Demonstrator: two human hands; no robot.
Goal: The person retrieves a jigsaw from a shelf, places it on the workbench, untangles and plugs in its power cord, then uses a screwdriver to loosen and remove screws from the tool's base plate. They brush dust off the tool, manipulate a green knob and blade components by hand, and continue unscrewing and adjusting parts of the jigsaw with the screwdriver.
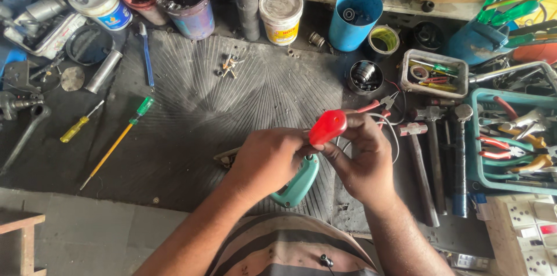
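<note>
My left hand (268,159) and my right hand (361,157) meet over a ribbed black rubber mat (191,108). My right hand grips a tool with a red handle (328,126) that points up and left. My left hand closes around the tool's lower part, which its fingers hide. A teal plastic handle-shaped part (300,182) lies on the mat just under both hands. Thin white wire (392,131) loops behind my right hand. Red-handled pliers (377,104) lie just beyond it.
Hammers (419,154) lie to the right beside a teal tray of pliers (510,142). Two screwdrivers (110,137) rest on the left. Paint cans, a blue cup (355,18), tape and metal parts crowd the far edge. A small heap of screws (230,66) sits on the mat.
</note>
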